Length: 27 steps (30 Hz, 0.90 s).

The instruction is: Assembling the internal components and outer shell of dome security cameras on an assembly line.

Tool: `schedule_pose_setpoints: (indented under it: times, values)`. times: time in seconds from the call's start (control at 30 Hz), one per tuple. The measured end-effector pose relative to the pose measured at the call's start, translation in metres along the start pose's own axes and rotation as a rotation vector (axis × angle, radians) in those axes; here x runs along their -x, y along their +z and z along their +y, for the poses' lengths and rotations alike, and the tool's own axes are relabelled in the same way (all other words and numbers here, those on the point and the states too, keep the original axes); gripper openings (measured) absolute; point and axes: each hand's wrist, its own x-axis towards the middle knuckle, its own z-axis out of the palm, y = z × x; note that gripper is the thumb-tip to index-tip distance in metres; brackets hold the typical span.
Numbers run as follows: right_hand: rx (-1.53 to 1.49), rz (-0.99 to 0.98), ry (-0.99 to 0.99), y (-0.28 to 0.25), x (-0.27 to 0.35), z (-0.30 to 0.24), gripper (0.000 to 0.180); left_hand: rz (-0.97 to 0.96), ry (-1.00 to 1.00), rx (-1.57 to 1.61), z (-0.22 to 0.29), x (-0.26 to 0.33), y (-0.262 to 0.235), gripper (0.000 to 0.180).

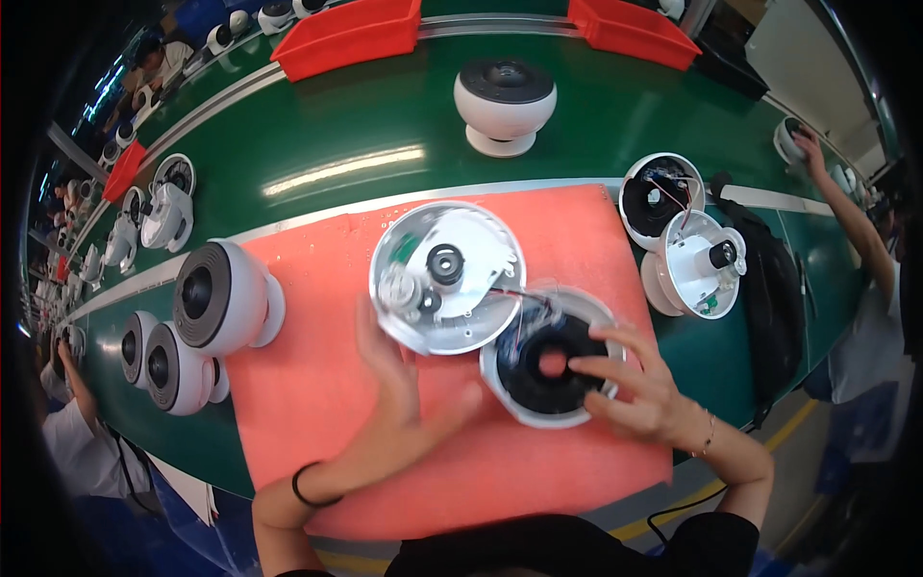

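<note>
- The left hand (389, 385) rests on the orange mat (317, 385) near its middle, fingers loosely spread and reaching up under the rim of the round inner assembly (447, 279); it touches that rim, though whether it grips it is hard to tell because of blur.
- The right hand (639, 389) is open, fingers spread over the white ring housing (548, 365), fingertips on its black inner part, closed around nothing.
- The inner assembly lies tilted toward the mat's far edge, its lower right rim overlapping the ring housing; thin coloured wires (524, 298) run between the two.
- The ring housing sits right of the mat's centre, close to its right edge.
- Off the mat's right edge stands another opened unit (687, 236), its two halves joined by wires.
- At the mat's left edge a closed white dome unit (226, 298) lies on its side; two more (163, 361) lie just left of it.
- On the green conveyor belt (365, 125) beyond the mat stands an upright white dome (505, 101), with red bins (351, 34) at the far edge.
</note>
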Motion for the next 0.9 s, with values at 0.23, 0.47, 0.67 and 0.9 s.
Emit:
schedule_pose_setpoints:
  times: [0.23,0.47,0.67,0.9]
  values:
    - [-0.484,0.023,0.183,-0.024,-0.023,-0.054,0.022,-0.123,-0.011,0.046,-0.01,-0.046,-0.034,0.083]
    - [-1.017,-0.097,0.609,-0.036,-0.026,-0.063,0.056,-0.812,0.056,-0.089,-0.004,-0.025,-0.069,0.086]
    - [-1.253,-0.208,0.843,-0.014,-0.027,-0.059,0.052,-0.436,0.1,-0.39,0.003,0.03,-0.077,0.059]
    - [-1.288,-0.38,0.803,0.011,-0.039,-0.055,0.048,-0.218,0.135,-0.51,0.003,0.078,-0.064,0.04]
